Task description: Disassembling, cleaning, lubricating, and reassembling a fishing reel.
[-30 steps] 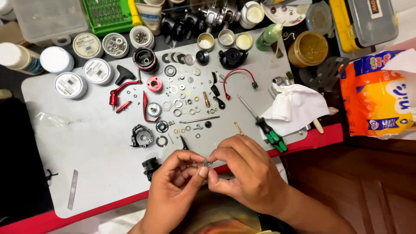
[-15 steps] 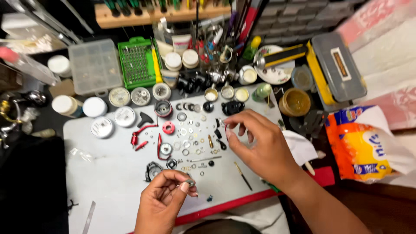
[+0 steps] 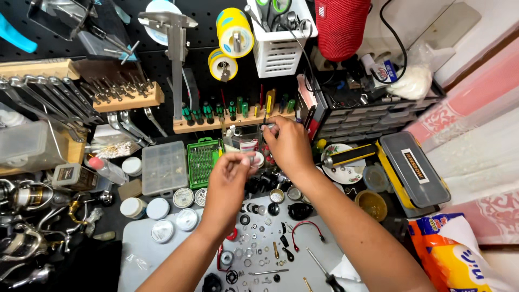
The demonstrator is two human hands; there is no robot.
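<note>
My left hand is raised over the back of the bench and pinches a small metal ring part between thumb and fingers. Farther back, my right hand reaches the wooden screwdriver rack. Its fingertips are closed on the top of a thin tool standing there; what kind of tool is too small to tell. Below both arms lies the grey work mat with several washers, rings and small parts spread on it.
A green parts box, a clear compartment box and round tins stand behind the mat. Fishing reels lie left. A yellow-grey case, a plate and an orange-white bag sit right. A white basket and tape rolls hang on the pegboard.
The view has tilted up to the pegboard. Both hands have risen from the mat toward the back; my right hand went from over the mat's parts to the screwdriver rack, and my left still pinches the small part.
</note>
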